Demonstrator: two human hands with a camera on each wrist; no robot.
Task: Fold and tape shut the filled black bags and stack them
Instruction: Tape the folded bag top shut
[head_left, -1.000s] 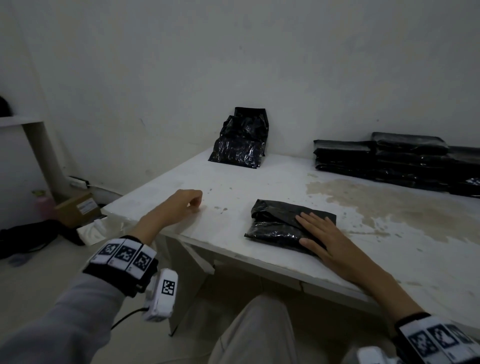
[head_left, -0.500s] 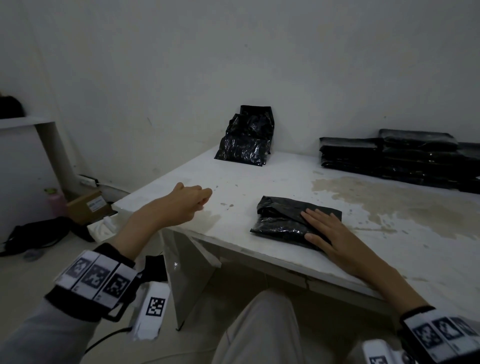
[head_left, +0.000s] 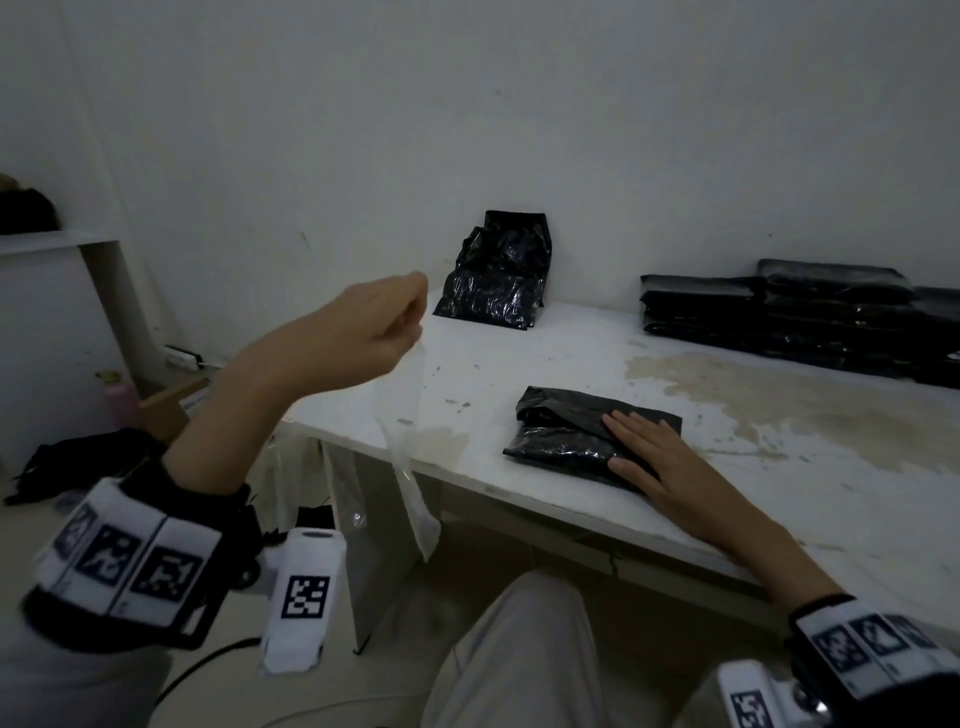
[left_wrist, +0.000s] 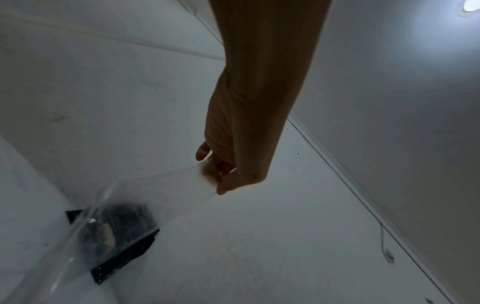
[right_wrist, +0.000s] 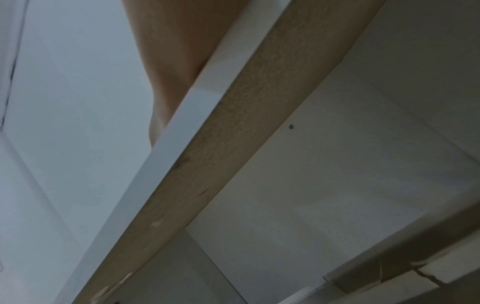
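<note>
Right hand (head_left: 655, 457) flat on folded black bag (head_left: 566, 434).

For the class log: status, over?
Left hand pinches tape strip, raised. Right hand flat on folded bag. Nothing between them.

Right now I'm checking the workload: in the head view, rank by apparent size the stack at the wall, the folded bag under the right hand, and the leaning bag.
1. Stack, largest.
2. Folded bag and leaning bag: alike; distance differs, unranked.
</note>
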